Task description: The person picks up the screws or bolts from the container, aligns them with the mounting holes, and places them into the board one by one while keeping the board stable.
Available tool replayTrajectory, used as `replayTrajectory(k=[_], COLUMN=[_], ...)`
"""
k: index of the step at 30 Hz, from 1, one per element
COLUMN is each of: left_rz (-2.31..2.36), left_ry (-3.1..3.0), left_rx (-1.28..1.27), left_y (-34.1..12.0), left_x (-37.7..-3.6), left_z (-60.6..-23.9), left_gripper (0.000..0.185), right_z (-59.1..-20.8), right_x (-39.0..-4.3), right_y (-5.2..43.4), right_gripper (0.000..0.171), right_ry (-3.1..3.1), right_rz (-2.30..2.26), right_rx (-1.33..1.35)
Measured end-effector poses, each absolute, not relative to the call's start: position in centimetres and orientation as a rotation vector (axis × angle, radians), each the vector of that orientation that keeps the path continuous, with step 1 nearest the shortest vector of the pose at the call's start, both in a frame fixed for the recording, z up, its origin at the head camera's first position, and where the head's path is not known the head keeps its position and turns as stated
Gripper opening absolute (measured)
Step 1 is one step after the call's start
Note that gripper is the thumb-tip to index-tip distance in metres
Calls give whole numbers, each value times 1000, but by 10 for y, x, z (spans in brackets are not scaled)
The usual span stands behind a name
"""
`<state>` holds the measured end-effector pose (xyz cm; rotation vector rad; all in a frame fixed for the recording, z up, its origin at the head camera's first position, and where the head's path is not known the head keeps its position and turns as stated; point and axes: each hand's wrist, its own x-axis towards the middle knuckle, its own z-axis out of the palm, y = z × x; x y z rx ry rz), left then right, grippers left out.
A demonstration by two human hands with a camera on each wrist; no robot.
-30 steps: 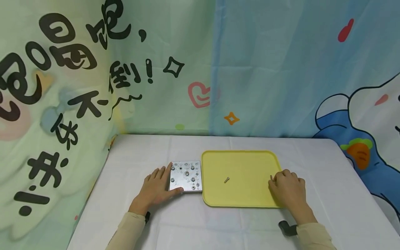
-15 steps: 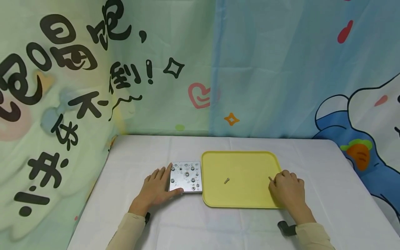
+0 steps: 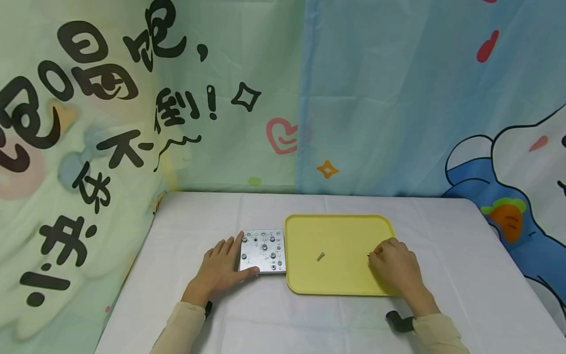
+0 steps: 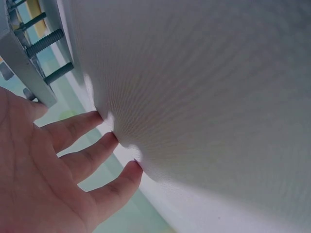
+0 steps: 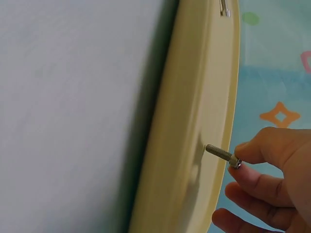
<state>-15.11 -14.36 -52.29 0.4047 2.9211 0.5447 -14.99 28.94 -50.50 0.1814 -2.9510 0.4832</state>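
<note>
Now right hand [image 3: 395, 268] pinches a bolt [image 5: 221, 155], tip down on tray [image 3: 340, 280]; left hand [image 3: 221, 270] lies flat.

The bolt [image 5: 221, 155] pinched by the right hand [image 3: 395, 268] is bright threaded metal with a glossy head. Below its tip, the tray [image 3: 345, 231] is smooth, matt yellow plastic. The plate [image 3: 264, 250] under the left hand [image 3: 222, 269] is brushed, dull-silver metal. The table cover [image 4: 204, 87] beside those fingers is fine-woven white cloth, matt.
</note>
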Motion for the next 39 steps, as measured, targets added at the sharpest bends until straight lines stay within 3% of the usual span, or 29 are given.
replayTrajectory(k=[39], left_rz=[529], left_ry=[2903], left_rx=[389], left_y=[-146], left_x=[-156], left_z=[-526], left_gripper=[108], right_z=[-473], right_x=[-215], right_y=[134], right_gripper=[13], right_ry=[-2860], right_rz=[614], right_rx=[710])
